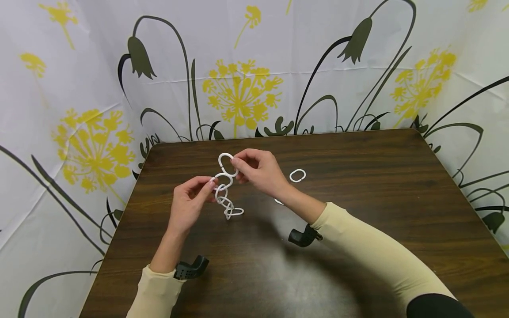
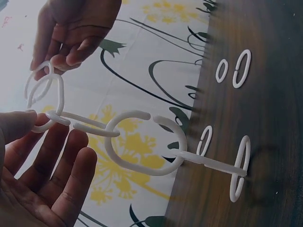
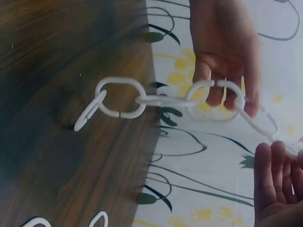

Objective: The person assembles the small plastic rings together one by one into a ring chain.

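A chain of white plastic oval links (image 2: 147,172) hangs between my two hands, each link having a small gap in its side. My left hand (image 1: 186,203) pinches an upper link of the chain between thumb and forefinger; its other fingers are loosely spread in the left wrist view. Just above and to the right, my right hand (image 1: 260,172) pinches the topmost link (image 1: 219,160) by its side. That link overlaps the one at my left fingertips. Below, the rest of the chain dangles, its lowest link (image 1: 238,213) tilted close over the table.
On the dark wood table (image 1: 358,185) lies a loose white link (image 1: 291,177) right of my right hand. Another link (image 1: 279,202) is partly hidden by the right forearm. A flower-patterned curtain (image 1: 238,35) hangs behind the table. Each wrist carries a black camera mount (image 1: 191,267).
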A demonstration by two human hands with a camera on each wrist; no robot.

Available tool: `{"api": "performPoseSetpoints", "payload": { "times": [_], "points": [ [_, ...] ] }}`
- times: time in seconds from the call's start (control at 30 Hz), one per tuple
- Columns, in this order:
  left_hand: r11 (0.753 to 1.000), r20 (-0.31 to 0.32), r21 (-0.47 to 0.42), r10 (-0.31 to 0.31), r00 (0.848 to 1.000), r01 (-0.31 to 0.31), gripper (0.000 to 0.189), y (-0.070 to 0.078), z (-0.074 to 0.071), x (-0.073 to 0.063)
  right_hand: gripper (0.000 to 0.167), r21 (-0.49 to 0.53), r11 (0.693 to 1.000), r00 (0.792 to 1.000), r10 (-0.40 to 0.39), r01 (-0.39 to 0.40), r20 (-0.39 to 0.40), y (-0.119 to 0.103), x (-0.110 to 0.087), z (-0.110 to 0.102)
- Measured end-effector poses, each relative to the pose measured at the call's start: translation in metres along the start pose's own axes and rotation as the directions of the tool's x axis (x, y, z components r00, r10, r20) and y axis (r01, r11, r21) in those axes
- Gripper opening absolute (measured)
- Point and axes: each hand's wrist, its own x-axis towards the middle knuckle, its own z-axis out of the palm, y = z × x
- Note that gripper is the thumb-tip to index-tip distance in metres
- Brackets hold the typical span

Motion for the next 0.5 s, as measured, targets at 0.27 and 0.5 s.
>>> {"api": "performPoseSetpoints", "payload": {
  "times": [0.27,0.5],
  "points": [
    [1.0,-0.002,0.008,-0.014,1.0,0.014,0.018,0.0,-0.0006,-0.0005,0.013,0.028,0.999,0.998,-0.043,0.045,-0.045,-0.0005,-0.0003,0.0041],
    [1.0,-0.003,-0.005,-0.008,1.0,0.008,0.017,-0.0003,0.0013,0.0,0.013,0.011,1.0,0.999,0.022,-0.023,0.042,0.0014,-0.0028,0.0092]
  ]
}}
